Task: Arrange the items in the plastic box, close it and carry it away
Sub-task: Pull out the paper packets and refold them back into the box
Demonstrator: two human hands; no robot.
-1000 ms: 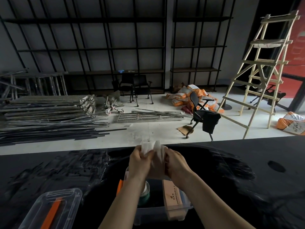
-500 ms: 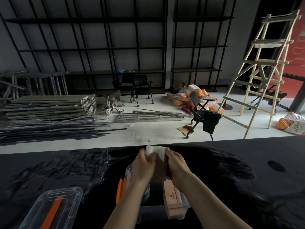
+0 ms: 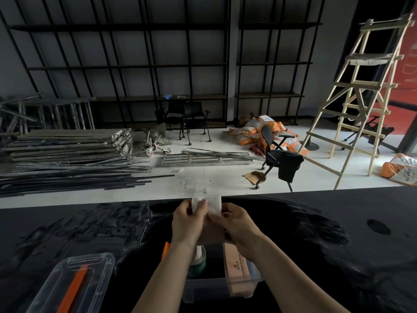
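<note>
From the head camera, the plastic box (image 3: pixel 222 286) stands open on the black bench (image 3: pixel 338 245), and everything else is easiest placed against it. Above its far end both hands are raised: the left hand (image 3: pixel 188 222) and the right hand (image 3: pixel 237 224) each pinch a small white packet (image 3: pixel 211 203), fingers (image 3: pixel 198 205) clamped on its lower half while its top edge sticks up free. The packet looks thin and crinkly, perhaps folded tissue or a sachet; I cannot tell which.

Inside the box, a green-and-white roll, seemingly tape (image 3: pixel 198 259), sits toward the left side, and a tan printed carton (image 3: pixel 237 267) leans along the right wall. An orange strip (image 3: pixel 166 250) shows at the box's left rim, probably its latch or handle.

To my eye the step in hand is squaring up the packet before it goes in. It would go best if it is flattened between both thumbs, then lowered into the dark gap between the roll and the carton, laid flat so nothing rises above the rim and fouls the lid.

Well to the left of the box lies the clear lid (image 3: pixel 72 283), with its own orange strip.

Counted: one box, one lid, one packet, one roll, one carton, two hands.
</note>
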